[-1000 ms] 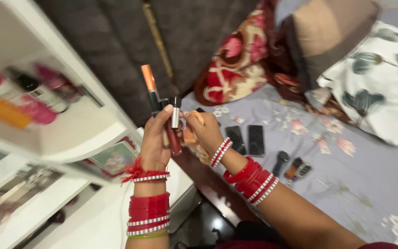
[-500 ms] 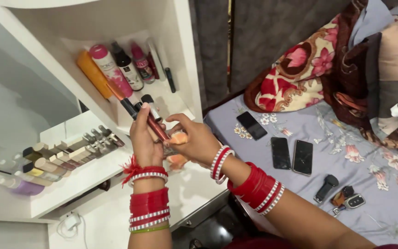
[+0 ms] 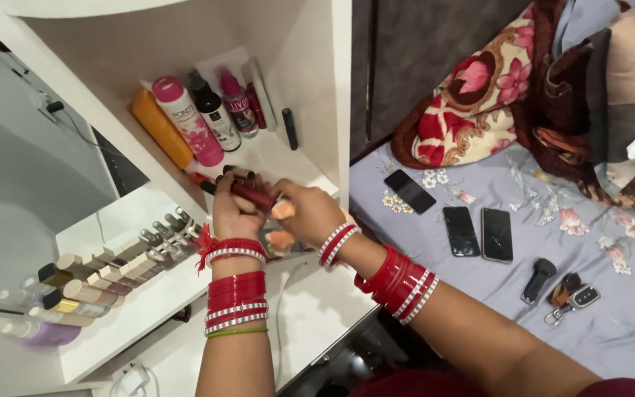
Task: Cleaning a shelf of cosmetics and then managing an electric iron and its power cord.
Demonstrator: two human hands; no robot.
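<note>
The left hand (image 3: 235, 209) is closed around a small bundle of slim cosmetic tubes (image 3: 240, 190) (a dark red lip-gloss tube, one with a black barrel and orange end, and one with a silvery cap), held right at the front lip of the white shelf (image 3: 288, 158), just below the row of bottles (image 3: 196, 117) standing at its back. The right hand (image 3: 309, 213) is cupped loosely around a small peach-coloured sponge (image 3: 283, 211), fingertips close to the tubes' near ends; whether they actually touch the tubes I can't quite tell from here. The bundle lies nearly level, its long axis running across the shelf front, the orange and capped ends pointing left toward the bottles and slightly away, the red end toward the right hand. To handle this well, I'd say keep the left grip snug so the tubes don't fan out or roll, keep the bundle level over the shelf edge, and keep the sponge tucked into the palm so the fingertips are free to steady a single tube without knocking the tall bottles behind.
</note>
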